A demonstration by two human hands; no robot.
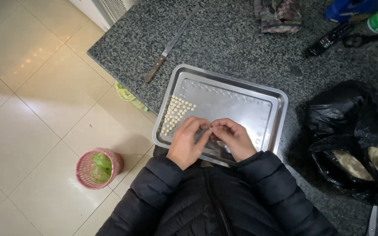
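My left hand and right hand meet fingertip to fingertip above the near part of the metal tray. Both grips are pressed together, pinching one small pale piece between them; only a sliver of it shows, so I cannot tell its shape. I judge it light, soft and easily squashed, best taken with thumb and fingertip only. Just beyond my left grip, rows of small pale pellets lie on the tray floor, close-set; they look liable to stick or dent if pushed.

Further out on the stone surface lies a knife. Well to the right of my right grip sits a black bag; its pale contents are half hidden. A pink basket stands on the floor.
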